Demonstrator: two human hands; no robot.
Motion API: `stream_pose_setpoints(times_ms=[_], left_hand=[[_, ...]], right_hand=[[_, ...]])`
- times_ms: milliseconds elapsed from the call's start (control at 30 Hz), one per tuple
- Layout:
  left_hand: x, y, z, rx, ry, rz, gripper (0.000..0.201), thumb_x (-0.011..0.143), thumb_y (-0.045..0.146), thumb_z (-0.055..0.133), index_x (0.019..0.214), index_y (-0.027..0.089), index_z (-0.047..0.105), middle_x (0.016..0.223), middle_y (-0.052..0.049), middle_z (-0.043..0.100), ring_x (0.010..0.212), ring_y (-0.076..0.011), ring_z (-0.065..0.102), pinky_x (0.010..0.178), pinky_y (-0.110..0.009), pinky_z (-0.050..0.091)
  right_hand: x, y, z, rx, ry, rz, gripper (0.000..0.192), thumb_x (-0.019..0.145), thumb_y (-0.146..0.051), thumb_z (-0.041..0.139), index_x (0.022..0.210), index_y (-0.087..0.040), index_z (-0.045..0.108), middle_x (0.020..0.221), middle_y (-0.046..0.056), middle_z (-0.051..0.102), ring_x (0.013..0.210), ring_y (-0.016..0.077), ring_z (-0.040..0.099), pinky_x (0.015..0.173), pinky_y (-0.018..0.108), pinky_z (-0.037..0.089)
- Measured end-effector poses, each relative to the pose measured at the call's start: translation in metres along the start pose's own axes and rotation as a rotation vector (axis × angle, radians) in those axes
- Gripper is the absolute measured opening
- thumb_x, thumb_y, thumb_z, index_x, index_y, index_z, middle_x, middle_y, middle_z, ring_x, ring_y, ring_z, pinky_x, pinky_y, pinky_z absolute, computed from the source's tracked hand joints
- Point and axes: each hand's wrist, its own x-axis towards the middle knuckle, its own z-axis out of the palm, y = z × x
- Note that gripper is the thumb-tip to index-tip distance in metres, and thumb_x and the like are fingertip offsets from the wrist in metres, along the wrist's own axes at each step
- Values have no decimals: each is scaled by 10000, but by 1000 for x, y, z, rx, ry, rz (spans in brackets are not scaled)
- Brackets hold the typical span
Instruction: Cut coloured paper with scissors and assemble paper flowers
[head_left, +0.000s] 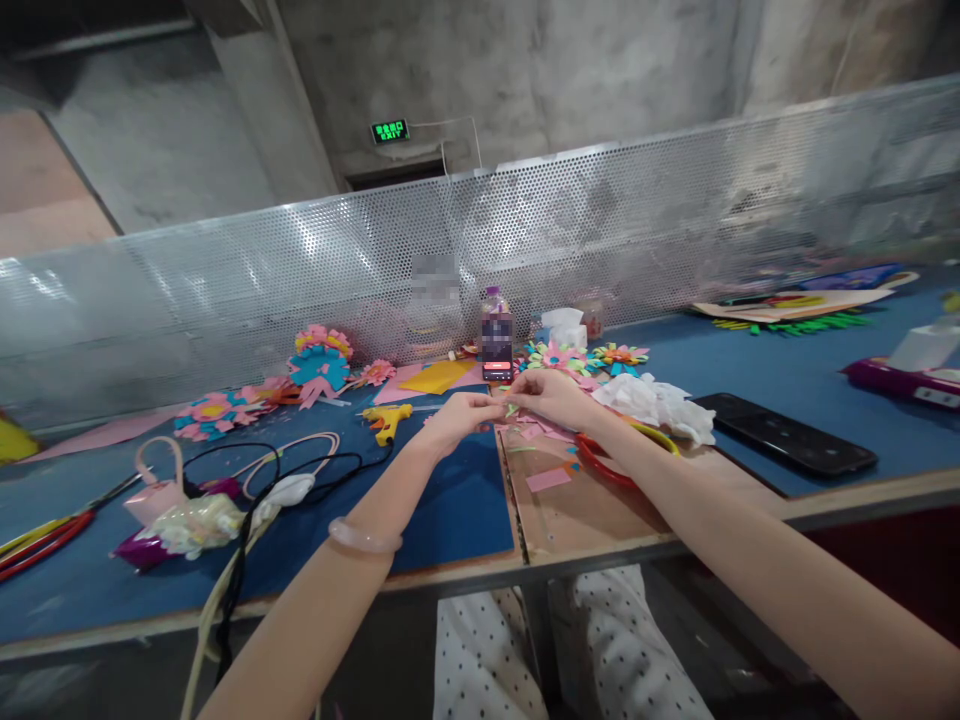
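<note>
My left hand [466,418] and my right hand [559,398] meet above the seam of the table, fingertips pinched close together. Between them shows a small light-green piece [512,409], apparently paper; its shape is mostly hidden by my fingers. Pink paper scraps [549,479] lie on the bare brown board under and beside my hands. Below my right forearm are red-and-yellow-handled scissors [607,468], partly covered by the arm. A yellow glue gun [388,422] rests on the blue surface left of my left hand.
Paper flowers [320,365] and yellow paper [439,377] lie toward the perforated metal screen [330,250]. A bottle [493,300] with a phone before it stands behind my hands. Crumpled tissue [656,405] and a black phone [787,432] are at right; cables [300,490] cross the left side.
</note>
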Motion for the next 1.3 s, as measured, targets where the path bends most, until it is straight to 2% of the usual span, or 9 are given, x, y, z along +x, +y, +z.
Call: stream_pose_setpoints(times_ms=[133,367,467,633,867,1000,1200,1300], left_hand=[[0,0,1,41,36,26,296,651,389,673,835,157,686,877,-87,695,832,-170,606,659,-246,394],[-3,3,-2,-45,-107,-41,364,687,449,641,883,143,666,954,-117,680,867,-183,611,696,-262,398],[-3,3,-2,-79,-128,-52,355,687,423,651,898,138,661,963,-124,674,854,-174,608,701,-260,404],[-3,2,-1,-89,-118,-65,320,692,393,648,890,142,652,931,-109,676,831,-164,605,692,-256,405],[-2,1,2,-79,-106,52,269,722,403,605,817,154,641,850,-64,672,782,-136,590,674,-236,399],[-1,1,3,-72,-109,56,285,723,420,597,833,161,639,851,-58,665,779,-135,588,685,-241,405],[3,-2,2,61,-21,84,323,732,447,573,839,150,640,804,-64,677,776,-157,604,661,-246,396],[2,-1,2,95,-31,97,321,750,440,554,863,152,641,843,-74,687,801,-169,616,650,-244,395]], right_hand=[[1,2,1,107,22,-25,165,721,-274,612,802,-176,508,665,-23,582,567,101,574,530,222,469],[4,9,0,187,0,-11,216,722,-315,626,813,-182,481,652,-27,569,561,106,586,524,233,492],[5,11,-1,183,1,-3,224,725,-328,626,813,-182,482,651,-26,568,568,107,589,536,239,498],[4,11,-1,184,-3,-12,213,724,-321,623,811,-183,487,647,-30,572,570,108,590,547,246,505],[5,7,-1,238,35,10,215,696,-302,645,781,-182,488,620,-38,569,522,106,582,519,248,499],[7,8,-2,223,56,26,220,679,-311,659,759,-180,501,620,-27,583,528,123,597,518,260,498],[9,14,0,235,57,24,246,656,-307,683,754,-175,500,610,-31,574,530,118,590,527,261,510],[9,15,0,223,61,10,250,663,-310,675,774,-178,495,616,-30,570,534,121,588,521,265,509]])
